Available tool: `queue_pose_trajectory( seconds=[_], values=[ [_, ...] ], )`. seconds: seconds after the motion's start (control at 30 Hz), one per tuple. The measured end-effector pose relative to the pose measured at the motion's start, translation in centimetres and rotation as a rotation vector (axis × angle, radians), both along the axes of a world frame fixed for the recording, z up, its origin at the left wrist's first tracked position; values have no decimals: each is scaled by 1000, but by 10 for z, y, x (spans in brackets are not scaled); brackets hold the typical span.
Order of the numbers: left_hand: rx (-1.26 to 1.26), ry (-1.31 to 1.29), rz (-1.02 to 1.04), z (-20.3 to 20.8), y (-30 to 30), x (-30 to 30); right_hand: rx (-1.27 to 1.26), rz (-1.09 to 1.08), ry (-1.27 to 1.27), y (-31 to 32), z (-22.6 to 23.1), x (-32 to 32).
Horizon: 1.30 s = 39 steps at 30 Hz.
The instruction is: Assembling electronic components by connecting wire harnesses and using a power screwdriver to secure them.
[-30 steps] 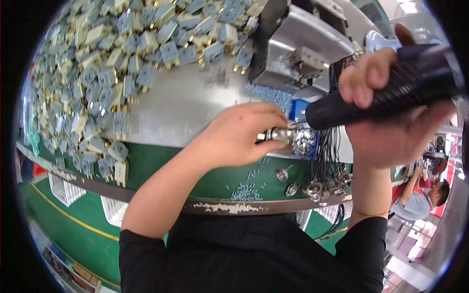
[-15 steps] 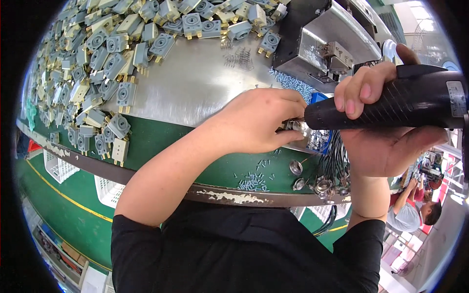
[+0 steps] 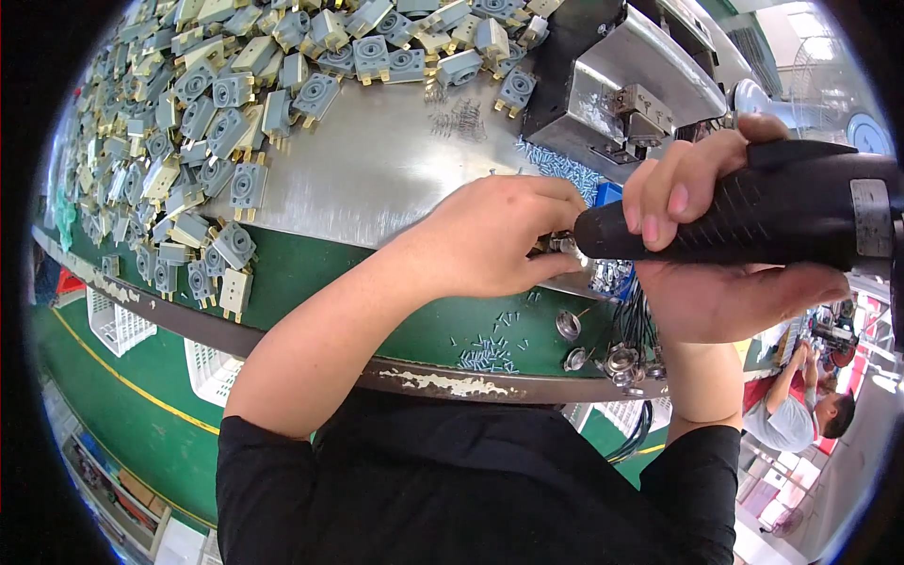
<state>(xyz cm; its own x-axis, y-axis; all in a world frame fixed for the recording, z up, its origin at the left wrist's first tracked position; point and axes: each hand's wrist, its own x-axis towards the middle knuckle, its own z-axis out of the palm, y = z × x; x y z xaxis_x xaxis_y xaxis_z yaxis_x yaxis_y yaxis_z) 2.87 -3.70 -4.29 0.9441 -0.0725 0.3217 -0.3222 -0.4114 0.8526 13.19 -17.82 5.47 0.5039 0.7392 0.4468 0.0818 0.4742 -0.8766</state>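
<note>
Partly hidden, a small part (image 3: 563,245) sits behind left hand (image 3: 499,235) fingertips.

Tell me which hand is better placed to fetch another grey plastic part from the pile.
Left. The left hand only pinches a small metal piece at the tool's tip and lies nearer the pile of grey plastic parts. The right hand is wrapped around the black power screwdriver, farther from the pile.

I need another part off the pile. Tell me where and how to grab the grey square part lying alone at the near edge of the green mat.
Pinch the grey square part across its two plain sides, coming from above. It lies flat, face up, and brass prongs stick out of its near edge, so avoid that end. Both sides look free of neighbours. The left hand is nearer; the right hand holds the black power screwdriver.
</note>
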Motion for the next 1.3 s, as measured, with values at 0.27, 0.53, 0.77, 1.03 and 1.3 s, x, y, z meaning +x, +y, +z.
queue_pose_trajectory(
  seconds=[0.27,0.53,0.77,1.03,1.3],
  values=[
    [-24,19,-19,2,2,-1,-18,42,-182,3,-6,5],
    [-56,18,-16,1,1,-1,-27,184,-251,0,-2,14],
    [-35,33,-39,3,3,-2,68,-152,32,7,-13,-18],
    [-53,-110,23,7,-3,-1,19,-65,-138,-17,38,31],
    [100,-414,53,7,-14,-1,-395,-406,-248,-28,43,20]
  ],
)
